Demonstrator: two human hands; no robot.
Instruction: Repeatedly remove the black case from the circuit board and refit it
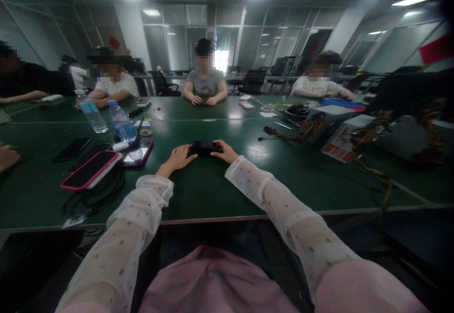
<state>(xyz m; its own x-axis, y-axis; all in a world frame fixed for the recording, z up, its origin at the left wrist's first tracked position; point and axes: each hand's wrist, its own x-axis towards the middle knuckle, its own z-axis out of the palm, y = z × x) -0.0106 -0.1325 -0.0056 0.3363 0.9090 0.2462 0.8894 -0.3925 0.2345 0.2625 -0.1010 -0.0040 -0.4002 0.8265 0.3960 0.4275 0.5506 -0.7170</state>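
A small black box-shaped device lies on the green table straight ahead of me; its exact kind is too dark to make out. My right hand has its thumb and fingers closed around the right end of it. At the device's left end, my left hand rests on the tabletop with fingers stretched out and the thumb pointing toward the device. Its fingertips are at the edge of the device; whether they press on it I cannot tell.
To the left lie a pink-rimmed phone, a red-cased phone, a dark phone and two water bottles. Power supply units with tangled cables stand on the right. Several people sit around the table.
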